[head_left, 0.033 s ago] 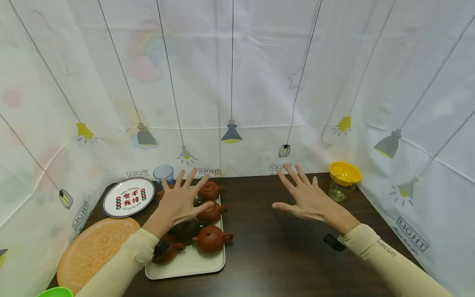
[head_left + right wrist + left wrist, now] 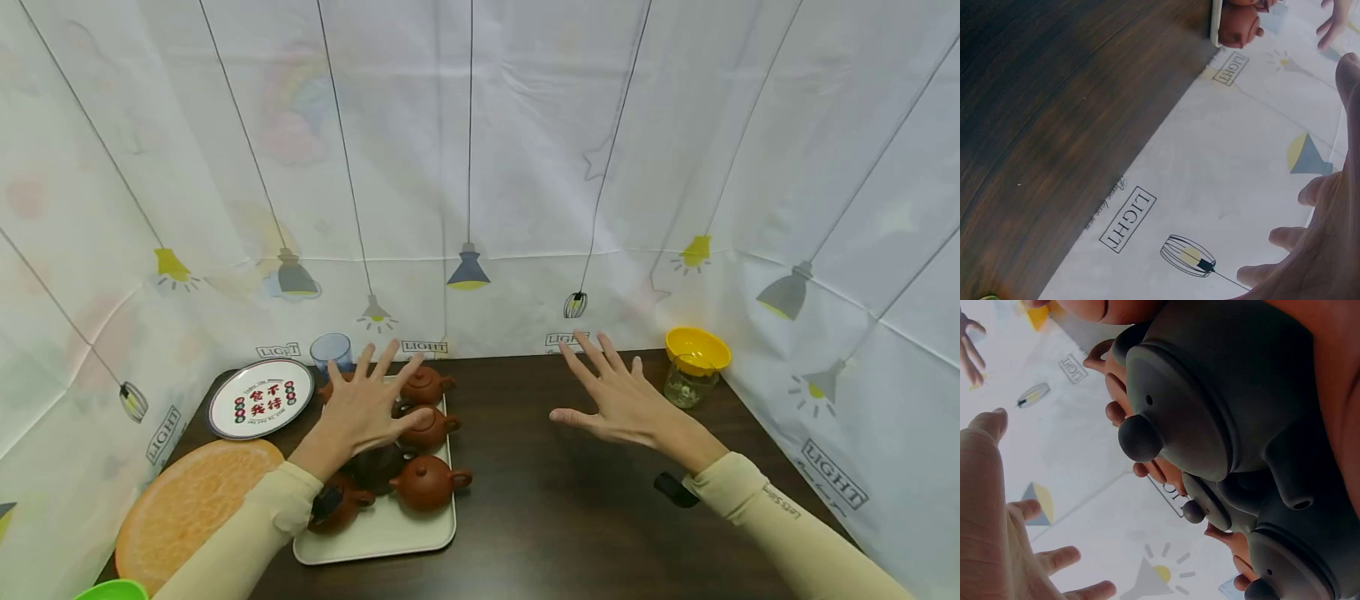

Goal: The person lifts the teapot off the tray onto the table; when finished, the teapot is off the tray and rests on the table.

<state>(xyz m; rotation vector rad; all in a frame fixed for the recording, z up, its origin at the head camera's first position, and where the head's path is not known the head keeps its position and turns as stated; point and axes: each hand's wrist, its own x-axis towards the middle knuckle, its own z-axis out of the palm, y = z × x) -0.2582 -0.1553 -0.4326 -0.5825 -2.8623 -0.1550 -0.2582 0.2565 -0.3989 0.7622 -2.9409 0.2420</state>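
My left hand (image 2: 358, 410), fingers spread, hovers over a cream tray (image 2: 375, 543) of several small teapots. Reddish-brown teapots such as the front one (image 2: 427, 483) line the tray's right side. In the left wrist view a dark teapot (image 2: 1179, 412) with a round lid knob fills the middle, and another dark one (image 2: 1285, 569) stands beyond it. The left fingers there are apart from the pots. My right hand (image 2: 622, 402) is held above the bare dark table (image 2: 540, 517), fingers spread and holding nothing. Part of the tray is hidden behind the left hand and sleeve.
At the left lie a white plate (image 2: 261, 400) with red characters and an orange-slice mat (image 2: 195, 508). A blue glass (image 2: 330, 348) stands behind the tray. Back right are a yellow bowl (image 2: 697, 343) and a clear glass (image 2: 684, 388). A printed curtain (image 2: 525, 183) surrounds the table.
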